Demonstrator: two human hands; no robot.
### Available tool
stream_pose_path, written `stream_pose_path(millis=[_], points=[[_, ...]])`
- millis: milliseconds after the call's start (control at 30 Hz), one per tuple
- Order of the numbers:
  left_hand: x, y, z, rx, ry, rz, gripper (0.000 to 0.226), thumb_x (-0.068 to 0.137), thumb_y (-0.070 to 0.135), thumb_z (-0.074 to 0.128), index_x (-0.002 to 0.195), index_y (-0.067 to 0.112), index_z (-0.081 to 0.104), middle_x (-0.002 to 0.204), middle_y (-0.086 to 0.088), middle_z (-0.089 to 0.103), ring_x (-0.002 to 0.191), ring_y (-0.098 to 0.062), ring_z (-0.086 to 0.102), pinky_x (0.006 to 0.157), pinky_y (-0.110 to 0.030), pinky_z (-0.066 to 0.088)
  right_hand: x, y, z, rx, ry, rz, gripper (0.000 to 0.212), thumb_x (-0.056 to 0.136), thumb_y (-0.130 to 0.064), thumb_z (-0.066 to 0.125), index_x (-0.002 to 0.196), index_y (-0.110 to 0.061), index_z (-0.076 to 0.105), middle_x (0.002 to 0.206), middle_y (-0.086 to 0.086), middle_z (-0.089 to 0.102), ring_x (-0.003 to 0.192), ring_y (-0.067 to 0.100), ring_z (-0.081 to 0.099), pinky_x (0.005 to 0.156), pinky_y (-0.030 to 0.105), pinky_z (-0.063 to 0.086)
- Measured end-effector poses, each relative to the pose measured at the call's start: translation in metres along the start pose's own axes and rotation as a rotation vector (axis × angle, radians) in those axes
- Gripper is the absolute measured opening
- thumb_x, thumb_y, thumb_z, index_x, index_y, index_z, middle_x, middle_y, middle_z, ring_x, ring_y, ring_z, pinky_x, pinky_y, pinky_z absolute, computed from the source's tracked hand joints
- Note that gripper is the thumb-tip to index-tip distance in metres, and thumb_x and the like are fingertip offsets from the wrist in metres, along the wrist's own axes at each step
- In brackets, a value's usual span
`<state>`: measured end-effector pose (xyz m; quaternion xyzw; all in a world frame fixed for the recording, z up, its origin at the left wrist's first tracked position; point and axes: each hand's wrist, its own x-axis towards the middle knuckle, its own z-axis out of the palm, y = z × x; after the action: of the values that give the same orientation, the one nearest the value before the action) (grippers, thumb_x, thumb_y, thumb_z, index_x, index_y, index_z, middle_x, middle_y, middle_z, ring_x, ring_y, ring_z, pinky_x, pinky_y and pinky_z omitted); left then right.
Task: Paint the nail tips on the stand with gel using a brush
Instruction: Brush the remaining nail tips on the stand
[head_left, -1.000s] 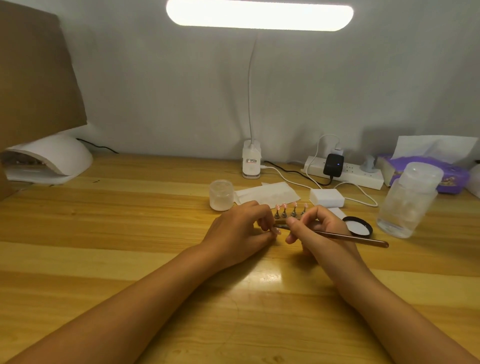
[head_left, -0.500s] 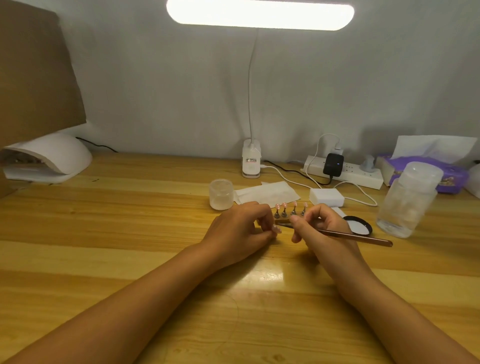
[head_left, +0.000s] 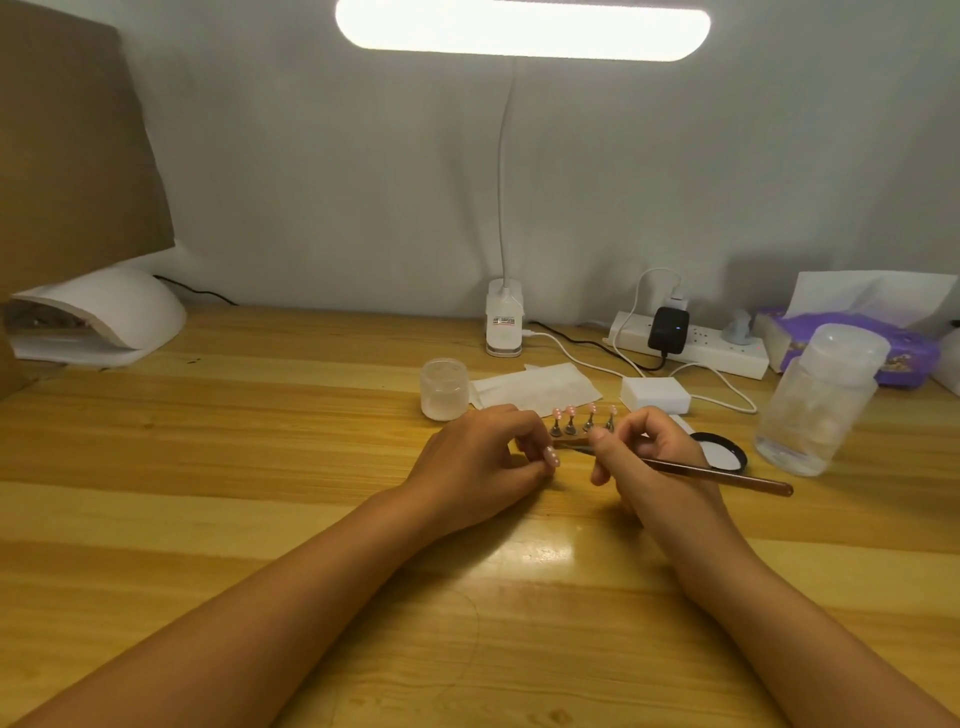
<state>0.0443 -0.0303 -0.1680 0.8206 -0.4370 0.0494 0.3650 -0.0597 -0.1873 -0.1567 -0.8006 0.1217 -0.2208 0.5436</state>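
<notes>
Open bare wooden table left of and before both hands; behind, hemmed by frosted round plastic jar, white folded paper, white rectangular block, rightward black round lid, clear plastic bottle.

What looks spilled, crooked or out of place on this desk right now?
Nothing stands out. The nail tips stand in a row on the stand, the left hand steadies it, and the right hand holds the brush. The black lid lies flat; no spill shows on the desk.

left grip curled, right grip pinching
</notes>
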Motion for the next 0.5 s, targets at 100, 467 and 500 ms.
stream_pose_path(millis=[100, 467, 500], points=[[0.0006, 0.0007, -0.0004, 0.01, -0.003, 0.001, 0.009, 0.085, 0.025, 0.073, 0.085, 0.032, 0.066, 0.09, 0.012, 0.064, 0.069, 0.007, 0.052, 0.06, -0.022, 0.039, -0.0016, -0.0012, 0.0018, -0.038, -0.089, -0.018, 0.017, 0.091, -0.031, 0.063, 0.089, -0.016, 0.057, 0.073, -0.007, 0.073, 0.067, -0.001, 0.067, 0.06, 0.015, 0.047], [0.0003, 0.0, -0.0005, -0.013, -0.018, 0.002, 0.011, 0.085, 0.025, 0.073, 0.087, 0.034, 0.067, 0.091, 0.013, 0.065, 0.07, 0.008, 0.051, 0.06, -0.02, 0.039, -0.001, -0.0013, -0.001, 0.03, -0.009, 0.027, 0.016, 0.093, -0.027, 0.061, 0.086, -0.013, 0.056, 0.067, -0.002, 0.071, 0.051, -0.008, 0.055, 0.061, 0.026, 0.039], [0.0001, -0.0002, -0.0003, -0.016, -0.016, 0.002, 0.011, 0.085, 0.024, 0.073, 0.087, 0.033, 0.067, 0.091, 0.012, 0.065, 0.069, 0.008, 0.052, 0.06, -0.021, 0.039, -0.0012, -0.0021, -0.0008, 0.021, -0.024, 0.024, 0.018, 0.093, -0.031, 0.061, 0.087, -0.014, 0.056, 0.071, -0.003, 0.073, 0.053, -0.01, 0.055, 0.063, 0.027, 0.039]])
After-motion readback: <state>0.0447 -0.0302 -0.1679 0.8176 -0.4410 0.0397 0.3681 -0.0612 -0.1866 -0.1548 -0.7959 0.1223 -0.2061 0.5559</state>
